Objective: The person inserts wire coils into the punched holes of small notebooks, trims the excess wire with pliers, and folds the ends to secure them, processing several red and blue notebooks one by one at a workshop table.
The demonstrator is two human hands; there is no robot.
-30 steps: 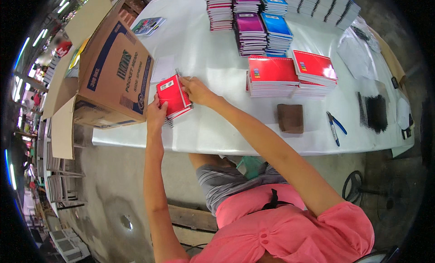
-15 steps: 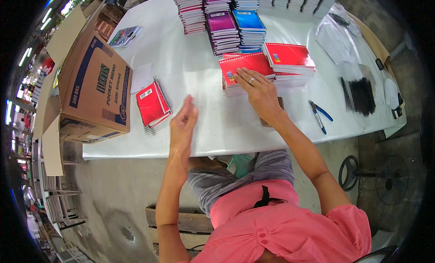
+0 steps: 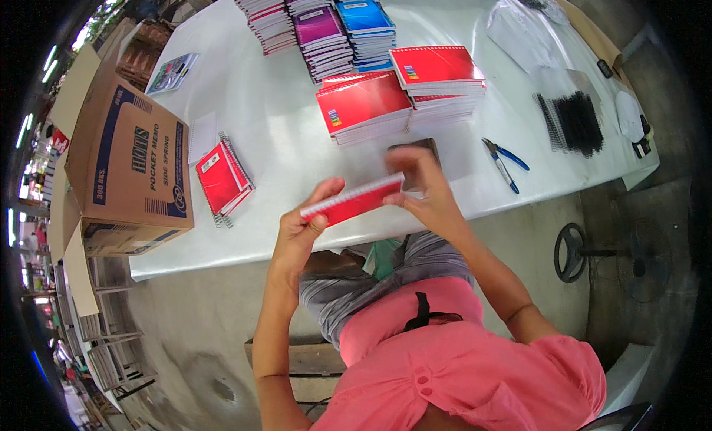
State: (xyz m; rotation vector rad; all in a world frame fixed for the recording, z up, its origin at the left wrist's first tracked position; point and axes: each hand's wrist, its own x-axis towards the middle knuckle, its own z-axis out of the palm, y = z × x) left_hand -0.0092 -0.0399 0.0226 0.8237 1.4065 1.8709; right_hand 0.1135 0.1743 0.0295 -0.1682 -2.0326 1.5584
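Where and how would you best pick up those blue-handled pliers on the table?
Probably by both handles, coming from the near side of the table: the pliers lie flat, nose pointing away, handles spread toward that side.

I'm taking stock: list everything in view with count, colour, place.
Table: one, white, centre
Cardboard box: one, brown, left
Held notebook: one, red, over near edge
Stacked notebooks: several, red, middle
Small notebook pile: one, red, beside box
Purple notebooks: several, purple, back
Blue notebooks: several, blue, back
Block: one, brown, before red stacks
Pliers: one, blue, right
Coils: uncounted, black, far right
Plastic: uncounted, whitish, back right
Fan: one, dark, floor right
Left hand: one, gripping notebook's left end
Right hand: one, blurred, notebook's right end
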